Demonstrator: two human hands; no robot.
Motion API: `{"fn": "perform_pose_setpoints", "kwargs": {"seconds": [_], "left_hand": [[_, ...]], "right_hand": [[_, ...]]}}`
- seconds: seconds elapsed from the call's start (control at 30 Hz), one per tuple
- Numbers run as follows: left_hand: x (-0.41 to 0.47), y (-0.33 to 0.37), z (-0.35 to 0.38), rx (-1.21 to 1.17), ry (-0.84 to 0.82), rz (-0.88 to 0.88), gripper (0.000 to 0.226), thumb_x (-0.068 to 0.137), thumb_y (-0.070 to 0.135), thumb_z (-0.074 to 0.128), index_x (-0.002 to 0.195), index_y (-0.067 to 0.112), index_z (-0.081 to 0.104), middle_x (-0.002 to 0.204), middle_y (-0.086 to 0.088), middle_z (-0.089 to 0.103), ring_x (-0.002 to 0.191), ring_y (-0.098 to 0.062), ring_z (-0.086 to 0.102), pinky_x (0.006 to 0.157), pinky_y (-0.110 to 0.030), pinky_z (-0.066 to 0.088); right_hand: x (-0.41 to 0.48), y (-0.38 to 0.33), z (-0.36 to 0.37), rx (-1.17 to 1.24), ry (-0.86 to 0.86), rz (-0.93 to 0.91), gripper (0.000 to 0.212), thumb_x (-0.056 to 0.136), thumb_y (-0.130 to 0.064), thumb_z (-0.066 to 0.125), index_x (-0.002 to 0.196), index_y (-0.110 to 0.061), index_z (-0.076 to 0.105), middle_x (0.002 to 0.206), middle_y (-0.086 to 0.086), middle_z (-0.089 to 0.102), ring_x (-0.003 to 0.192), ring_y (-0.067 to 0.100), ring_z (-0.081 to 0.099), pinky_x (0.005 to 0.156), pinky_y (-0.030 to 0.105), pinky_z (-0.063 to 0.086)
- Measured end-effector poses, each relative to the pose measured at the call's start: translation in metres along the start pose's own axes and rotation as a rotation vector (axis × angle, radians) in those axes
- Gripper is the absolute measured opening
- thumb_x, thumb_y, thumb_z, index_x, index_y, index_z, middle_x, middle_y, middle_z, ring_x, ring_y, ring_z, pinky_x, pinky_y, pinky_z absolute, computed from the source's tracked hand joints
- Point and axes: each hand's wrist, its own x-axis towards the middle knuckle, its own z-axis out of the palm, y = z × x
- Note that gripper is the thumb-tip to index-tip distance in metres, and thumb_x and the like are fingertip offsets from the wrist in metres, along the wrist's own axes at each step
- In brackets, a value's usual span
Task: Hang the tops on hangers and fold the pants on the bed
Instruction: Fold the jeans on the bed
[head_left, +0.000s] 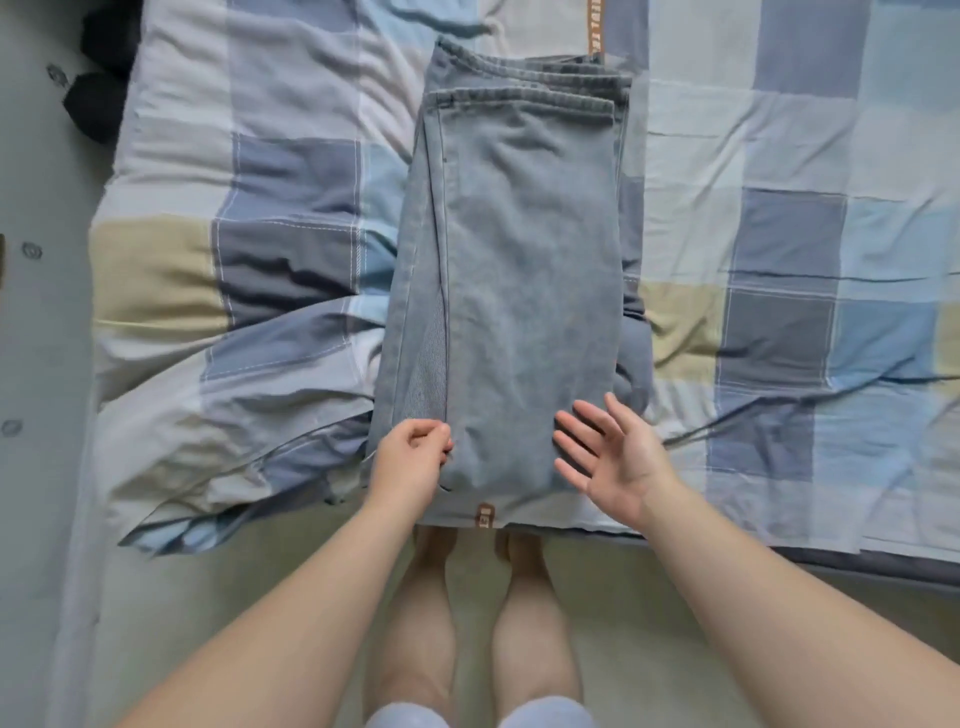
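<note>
Lying folded on the bed (779, 234), jeans (519, 260) pinched by left hand (410, 457).

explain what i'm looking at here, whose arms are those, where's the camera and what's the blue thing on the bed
There is no machine: a person wears one wide-angle camera on the head, so you look down along their own bare arms and legs. The light blue denim jeans lie folded lengthwise on the blue, grey and beige checked bed cover. The left hand curls its fingers on the jeans' near left edge, apparently pinching the cloth. The right hand is open, fingers spread, by the near right edge, holding nothing. Dark rounded things beside the bed, top left, are too unclear to name.
</note>
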Motion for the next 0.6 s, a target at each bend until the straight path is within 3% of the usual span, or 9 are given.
{"fn": "perform_pose_setpoints", "kwargs": {"seconds": [0.13, 0.23, 0.33, 0.43, 0.5, 0.6], "left_hand": [[0.001, -0.046, -0.009, 0.113, 0.122, -0.043, 0.010, 0.091, 0.016, 0.067, 0.099, 0.011, 0.062, 0.084, 0.000, 0.066, 0.088, -0.022, 0.063, 0.073, -0.026, 0.046], [0.007, -0.062, -0.010, 0.229, 0.225, 0.058, 0.033, 0.086, 0.023, 0.075, 0.109, 0.015, 0.053, 0.107, -0.007, 0.062, 0.103, -0.026, 0.060, 0.093, -0.037, 0.046], [0.007, -0.065, -0.006, 0.312, 0.356, 0.142, 0.056, 0.080, 0.024, 0.079, 0.125, 0.011, 0.047, 0.128, -0.014, 0.048, 0.121, -0.033, 0.046, 0.105, -0.042, 0.036], [0.005, -0.062, 0.001, 0.394, 0.481, 0.133, 0.079, 0.077, 0.032, 0.083, 0.140, 0.013, 0.039, 0.144, -0.015, 0.037, 0.133, -0.036, 0.035, 0.107, -0.047, 0.031], [0.004, -0.060, 0.002, 0.430, 0.508, 0.106, 0.087, 0.076, 0.037, 0.083, 0.145, 0.013, 0.034, 0.147, -0.014, 0.035, 0.134, -0.037, 0.035, 0.106, -0.049, 0.031], [0.010, -0.060, -0.005, 0.462, 0.466, 0.072, 0.079, 0.078, 0.041, 0.081, 0.138, 0.011, 0.040, 0.144, -0.015, 0.044, 0.134, -0.036, 0.039, 0.106, -0.049, 0.031]], "right_hand": [[0.006, 0.048, -0.020, -0.124, 0.174, 0.028, 0.036, 0.098, -0.041, 0.057, 0.125, -0.017, 0.060, 0.126, 0.004, 0.064, 0.116, 0.020, 0.058, 0.103, 0.043, 0.042], [0.015, 0.065, -0.028, -0.264, 0.297, -0.017, 0.052, 0.093, -0.035, 0.067, 0.138, -0.021, 0.046, 0.142, 0.005, 0.052, 0.125, 0.022, 0.051, 0.110, 0.046, 0.041], [0.023, 0.066, -0.032, -0.355, 0.309, -0.066, 0.071, 0.086, -0.033, 0.075, 0.146, -0.029, 0.037, 0.145, -0.009, 0.048, 0.124, 0.015, 0.047, 0.106, 0.047, 0.040], [0.029, 0.059, -0.031, -0.441, 0.234, -0.057, 0.052, 0.083, -0.031, 0.077, 0.128, -0.029, 0.053, 0.132, -0.010, 0.061, 0.125, 0.016, 0.054, 0.099, 0.045, 0.039], [0.029, 0.053, -0.030, -0.473, 0.228, -0.068, 0.041, 0.083, -0.027, 0.078, 0.117, -0.025, 0.054, 0.128, -0.005, 0.064, 0.121, 0.019, 0.057, 0.103, 0.046, 0.039], [0.024, 0.046, -0.033, -0.540, 0.205, -0.062, 0.034, 0.085, -0.028, 0.077, 0.112, -0.024, 0.056, 0.125, -0.004, 0.064, 0.119, 0.019, 0.058, 0.108, 0.047, 0.039]]}}
